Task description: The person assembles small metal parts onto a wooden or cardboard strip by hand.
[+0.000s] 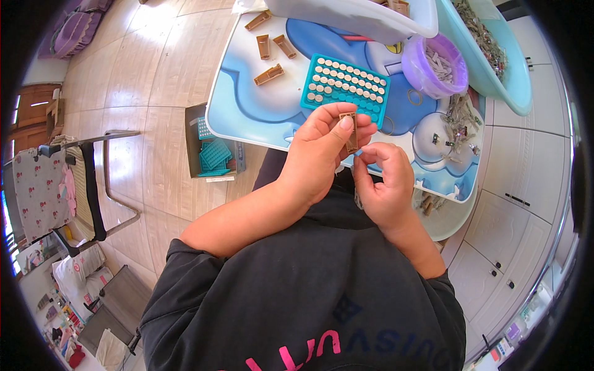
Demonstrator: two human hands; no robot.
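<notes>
My left hand (312, 154) is closed around a small brown plastic casing (352, 137), held upright with the thumb on its front. Just below its lower end, my right hand (388, 182) pinches a tiny blue piece (359, 153); whether it touches the casing I cannot tell. Beyond my hands a teal tray (305, 99) holds rows of round whitish discs, and some of its near places hold none. Several more brown casings (269, 75) lie loose on the far left of the table.
The blue and white patterned table (238, 111) carries a white tub (352, 18), a purple basin (421, 77) of grey strips and a pile of small metallic parts (461, 123). A light teal tub (516, 93) stands right. A cardboard box (193, 148) with teal trays sits on the floor.
</notes>
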